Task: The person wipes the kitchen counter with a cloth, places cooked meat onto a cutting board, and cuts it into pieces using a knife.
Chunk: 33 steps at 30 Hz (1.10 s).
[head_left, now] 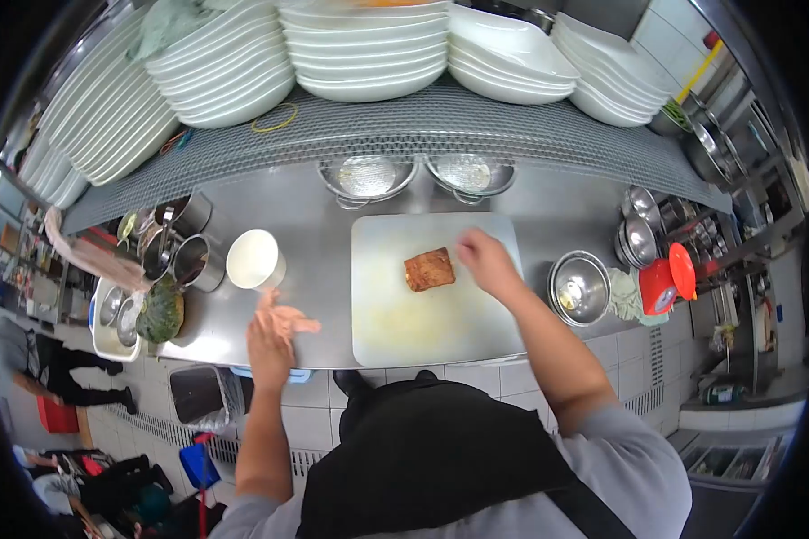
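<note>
A piece of browned meat (430, 269) lies on the white cutting board (404, 332), near its middle. My right hand (485, 258) is just to the right of the meat, over the board, with its fingers curled together; what they hold, if anything, is hidden. At the left, my left hand (268, 346) touches a crumpled, pale pink glove-like item (288, 319) on the steel counter. Its fingers are partly covered by that item. A white round tub (255, 260) stands just beyond my left hand.
Plate stacks (364, 54) fill the shelf above the counter. Metal bowls (581, 289) and a red scale (661, 287) stand at the right. Steel pots (196, 262) and a green pumpkin (160, 310) sit at the left. Other people (54, 359) are in the left background.
</note>
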### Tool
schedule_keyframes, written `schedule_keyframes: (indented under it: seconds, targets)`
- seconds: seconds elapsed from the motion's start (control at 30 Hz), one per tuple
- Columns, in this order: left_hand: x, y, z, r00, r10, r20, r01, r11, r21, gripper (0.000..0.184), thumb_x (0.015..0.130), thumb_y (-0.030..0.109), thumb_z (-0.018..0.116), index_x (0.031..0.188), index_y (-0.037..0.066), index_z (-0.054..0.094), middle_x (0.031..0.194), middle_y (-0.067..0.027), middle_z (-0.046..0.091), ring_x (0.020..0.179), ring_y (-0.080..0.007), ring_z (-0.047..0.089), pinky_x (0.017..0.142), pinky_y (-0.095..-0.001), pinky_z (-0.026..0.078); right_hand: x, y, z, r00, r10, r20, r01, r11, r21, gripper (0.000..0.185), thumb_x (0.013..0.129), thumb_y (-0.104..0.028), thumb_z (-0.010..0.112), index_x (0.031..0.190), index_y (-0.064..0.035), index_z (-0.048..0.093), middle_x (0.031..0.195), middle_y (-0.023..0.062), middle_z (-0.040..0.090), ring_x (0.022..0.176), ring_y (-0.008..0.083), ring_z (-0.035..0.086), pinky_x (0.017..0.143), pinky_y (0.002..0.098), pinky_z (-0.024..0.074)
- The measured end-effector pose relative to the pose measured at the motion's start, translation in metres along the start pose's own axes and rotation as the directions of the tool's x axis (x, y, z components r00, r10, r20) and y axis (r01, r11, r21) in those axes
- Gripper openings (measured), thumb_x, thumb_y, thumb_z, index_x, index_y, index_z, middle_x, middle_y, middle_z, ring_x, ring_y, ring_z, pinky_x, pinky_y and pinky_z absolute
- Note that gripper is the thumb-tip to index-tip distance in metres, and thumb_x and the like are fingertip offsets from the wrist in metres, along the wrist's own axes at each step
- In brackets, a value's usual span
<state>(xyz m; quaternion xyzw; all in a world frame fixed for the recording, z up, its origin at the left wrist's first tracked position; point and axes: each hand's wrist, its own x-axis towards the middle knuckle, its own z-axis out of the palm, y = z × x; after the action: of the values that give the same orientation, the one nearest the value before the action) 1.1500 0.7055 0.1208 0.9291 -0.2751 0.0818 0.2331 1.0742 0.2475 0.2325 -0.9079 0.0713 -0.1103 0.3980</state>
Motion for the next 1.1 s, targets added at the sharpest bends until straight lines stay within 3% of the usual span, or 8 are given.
schedule_keyframes:
  seconds: [0.13,0.2,0.33,0.57,0.67,0.73,0.9,1.1]
  targets:
    - [0.002,-0.028,-0.008,0.915,-0.218,-0.338,0.342,0.864,0.368,0.054,0.102,0.028,0.051,0.143,-0.002,0.034,0.129,-0.0218,0.056,0.109,-0.0420,0.056,0.094,-0.0527,0.042,-0.110,0.037,-0.050,0.948,0.295,-0.118,-0.303,0.951,-0.058,0.025,0.098,-0.022,0.061,0.086,-0.0015,0.055,0.059,0.0123,0.057,0.048,0.0250,0.058,0.048,0.0393,0.0435]
    - [0.029,0.046,-0.039,0.749,-0.541,-0.381,0.599,0.800,0.042,0.056,0.102,0.027,0.049,0.145,-0.003,0.029,0.129,-0.0273,0.054,0.109,-0.0437,0.055,0.093,-0.0520,0.043,-0.155,0.066,-0.062,0.954,0.239,-0.181,-0.268,0.949,-0.164,0.036,0.100,-0.026,0.059,0.074,-0.0018,0.053,0.054,0.0101,0.053,0.045,0.0207,0.054,0.046,0.0366,0.0418]
    - [0.004,0.089,0.009,0.933,-0.321,-0.162,0.357,0.878,0.318,0.054,0.097,0.023,0.049,0.142,-0.004,0.036,0.130,-0.0238,0.055,0.117,-0.0392,0.053,0.094,-0.0490,0.044,-0.170,0.042,-0.062,0.820,0.565,-0.091,-0.543,0.818,0.192,0.045,0.103,-0.030,0.056,0.066,-0.0046,0.050,0.048,0.0037,0.048,0.042,0.0128,0.050,0.042,0.0303,0.0395]
    - [-0.037,0.065,0.022,0.962,0.272,0.029,-0.273,0.961,0.044,0.051,0.089,0.019,0.063,0.137,0.006,0.052,0.140,-0.0199,0.053,0.129,-0.0374,0.050,0.115,-0.0483,0.034,-0.115,-0.002,-0.009,0.961,0.236,0.147,-0.256,0.956,0.143,0.041,0.100,-0.026,0.061,0.069,-0.0023,0.052,0.057,0.0062,0.059,0.050,0.0119,0.058,0.049,0.0282,0.0451]
    - [-0.055,-0.027,0.004,0.970,0.243,0.025,-0.244,0.967,0.071,0.050,0.086,0.018,0.067,0.133,0.006,0.055,0.140,-0.0212,0.053,0.130,-0.0373,0.050,0.113,-0.0468,0.037,-0.099,-0.024,0.009,0.957,0.154,0.245,-0.190,0.973,0.130,0.037,0.099,-0.023,0.062,0.071,-0.0016,0.054,0.060,0.0064,0.061,0.053,0.0116,0.060,0.052,0.0271,0.0471]
    - [-0.059,-0.079,-0.012,0.981,-0.179,-0.079,0.182,0.982,0.043,0.050,0.086,0.017,0.067,0.133,0.005,0.055,0.136,-0.0211,0.056,0.127,-0.0374,0.052,0.111,-0.0450,0.039,-0.096,-0.029,0.017,0.942,0.194,0.274,-0.241,0.959,0.149,0.035,0.099,-0.021,0.063,0.071,-0.0018,0.054,0.061,0.0058,0.062,0.054,0.0112,0.060,0.052,0.0270,0.0478]
    - [-0.033,-0.146,-0.070,0.901,-0.423,-0.090,0.431,0.856,0.287,0.050,0.085,0.017,0.065,0.133,0.006,0.056,0.130,-0.0201,0.060,0.122,-0.0382,0.054,0.107,-0.0471,0.041,-0.094,-0.043,0.040,0.899,0.238,0.367,-0.323,0.927,0.190,0.024,0.099,-0.018,0.062,0.084,-0.0004,0.057,0.067,0.0048,0.062,0.058,0.0103,0.060,0.055,0.0261,0.0496]
    - [0.027,-0.063,-0.086,0.897,-0.341,-0.282,0.356,0.935,0.002,0.048,0.083,0.019,0.068,0.128,0.008,0.057,0.117,-0.0158,0.060,0.106,-0.0357,0.060,0.093,-0.0478,0.048,-0.085,-0.070,0.049,0.886,0.260,0.384,-0.338,0.928,0.153,0.018,0.099,-0.016,0.062,0.093,0.0012,0.060,0.070,0.0053,0.062,0.061,0.0108,0.060,0.058,0.0266,0.0516]
